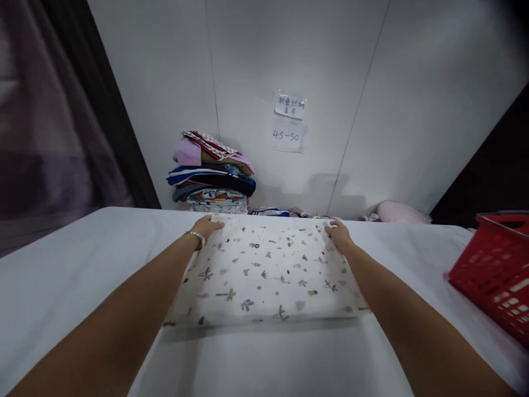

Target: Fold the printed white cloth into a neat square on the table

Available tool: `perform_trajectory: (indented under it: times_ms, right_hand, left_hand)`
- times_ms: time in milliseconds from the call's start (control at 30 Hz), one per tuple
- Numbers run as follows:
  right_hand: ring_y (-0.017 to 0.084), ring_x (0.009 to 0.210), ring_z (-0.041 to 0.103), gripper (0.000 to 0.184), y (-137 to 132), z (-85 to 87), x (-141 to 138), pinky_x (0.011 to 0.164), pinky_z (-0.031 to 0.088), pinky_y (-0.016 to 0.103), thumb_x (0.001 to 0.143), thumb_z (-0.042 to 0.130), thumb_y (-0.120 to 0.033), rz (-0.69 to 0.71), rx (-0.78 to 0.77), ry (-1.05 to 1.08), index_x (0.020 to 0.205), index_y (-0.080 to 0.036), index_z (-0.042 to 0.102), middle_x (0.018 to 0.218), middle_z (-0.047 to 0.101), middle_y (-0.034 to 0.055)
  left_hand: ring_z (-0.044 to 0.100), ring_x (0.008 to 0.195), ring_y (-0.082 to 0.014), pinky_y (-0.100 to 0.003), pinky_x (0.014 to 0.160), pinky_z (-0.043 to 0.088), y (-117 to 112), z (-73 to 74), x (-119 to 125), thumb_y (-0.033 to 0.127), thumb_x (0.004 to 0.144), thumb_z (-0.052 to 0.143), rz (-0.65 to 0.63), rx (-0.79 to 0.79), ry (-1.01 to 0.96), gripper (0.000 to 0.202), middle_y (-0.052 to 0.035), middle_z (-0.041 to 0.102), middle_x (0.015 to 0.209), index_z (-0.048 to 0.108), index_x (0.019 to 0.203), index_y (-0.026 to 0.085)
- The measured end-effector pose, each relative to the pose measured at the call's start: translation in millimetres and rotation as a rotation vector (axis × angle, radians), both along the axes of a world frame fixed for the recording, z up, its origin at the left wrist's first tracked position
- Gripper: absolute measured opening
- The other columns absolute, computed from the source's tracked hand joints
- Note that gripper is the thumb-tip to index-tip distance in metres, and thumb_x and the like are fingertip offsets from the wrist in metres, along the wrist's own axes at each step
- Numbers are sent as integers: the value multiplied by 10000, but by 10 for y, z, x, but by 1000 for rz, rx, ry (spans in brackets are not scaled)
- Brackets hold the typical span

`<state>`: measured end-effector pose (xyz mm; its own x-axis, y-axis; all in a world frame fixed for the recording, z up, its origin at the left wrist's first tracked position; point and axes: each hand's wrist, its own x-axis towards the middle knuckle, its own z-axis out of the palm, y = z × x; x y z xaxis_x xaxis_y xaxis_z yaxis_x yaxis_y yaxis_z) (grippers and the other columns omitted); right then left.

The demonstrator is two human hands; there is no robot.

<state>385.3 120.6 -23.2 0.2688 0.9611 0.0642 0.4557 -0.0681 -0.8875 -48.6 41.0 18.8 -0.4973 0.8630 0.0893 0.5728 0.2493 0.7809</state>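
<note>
A folded white cloth printed with small coloured leaf shapes lies flat on the white table in front of me. My left hand grips its far left corner, fingers curled over the edge, a bracelet on the wrist. My right hand holds the far right corner in the same way. Both arms stretch forward along the cloth's sides.
A stack of folded colourful clothes stands against the white wall at the table's back. A red plastic basket sits at the right edge. A pink item and small cloth pieces lie along the wall. Two paper notes hang above.
</note>
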Motion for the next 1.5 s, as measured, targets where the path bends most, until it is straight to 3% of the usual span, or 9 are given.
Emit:
perform_trajectory:
  times_ms: [300, 667, 800, 867, 967, 1133, 1267, 1367, 1500]
  right_hand:
    - [152, 700, 598, 606, -709, 898, 179, 591, 474, 246, 567, 687, -260, 304, 116, 475, 1143, -208, 508, 847, 630, 14]
    - [170, 814, 613, 438, -2650, 2091, 940, 664, 501, 276, 622, 720, -280, 343, 391, 493, 1045, -237, 615, 978, 652, 35]
    - [159, 762, 619, 401, -3335, 2392, 1116, 631, 508, 275, 633, 715, -245, 318, 430, 484, 1022, -281, 629, 942, 653, 21]
    - [151, 733, 619, 416, -3527, 2393, 1162, 618, 509, 267, 612, 725, -213, 315, 381, 504, 1013, -277, 635, 905, 654, 19]
    - [134, 660, 609, 464, -3586, 2146, 1176, 582, 507, 251, 567, 744, -194, 304, 272, 523, 1014, -252, 636, 816, 642, 3]
    - [118, 574, 584, 486, -3236, 1297, 1018, 525, 485, 233, 554, 717, -217, 273, 29, 445, 1028, -199, 609, 718, 605, -21]
    - [135, 595, 600, 388, -2902, 630, 775, 535, 481, 238, 630, 602, -187, 141, -123, 140, 1015, -137, 604, 770, 627, 23]
    - [159, 672, 614, 334, -2753, 299, 677, 595, 486, 247, 662, 561, -170, 123, -141, 43, 988, -118, 611, 797, 640, 49]
    - [210, 823, 608, 310, -2673, 133, 718, 730, 478, 301, 654, 556, -142, 142, -166, -105, 952, -144, 638, 847, 656, 61]
  left_hand:
    - [534, 602, -128, -234, 559, 417, -725, 926, 130, 413, 360, 768, -197, 275, -316, 473, 52, 566, 613, 517, 686, 179]
    - [599, 635, -175, -264, 522, 491, -2713, 2143, 320, 301, 434, 776, -261, 430, -471, 358, 41, 634, 673, 558, 705, 216]
    - [616, 668, -195, -267, 504, 507, -3325, 2385, 479, 293, 440, 774, -260, 369, -482, 357, 40, 648, 700, 575, 728, 225]
    - [616, 659, -195, -269, 504, 504, -3498, 2327, 517, 293, 437, 773, -243, 315, -491, 351, 31, 651, 700, 578, 721, 223]
    - [615, 655, -195, -279, 519, 498, -3557, 1982, 534, 283, 444, 765, -236, 206, -537, 361, 17, 660, 720, 586, 750, 218]
    - [607, 622, -173, -259, 525, 471, -3200, 1012, 566, 242, 448, 718, -161, 7, -582, 317, 4, 634, 654, 530, 695, 182]
    - [568, 569, -161, -254, 506, 419, -2808, 370, 607, 268, 508, 648, -30, -148, -248, 227, 23, 577, 569, 509, 666, 181]
    - [568, 617, -181, -261, 544, 402, -2624, 104, 582, 242, 521, 627, -2, -193, -133, 167, 22, 556, 549, 509, 626, 187]
    - [586, 727, -215, -279, 618, 413, -2523, -34, 480, 252, 558, 611, -95, -307, 87, 131, -8, 602, 644, 549, 656, 191]
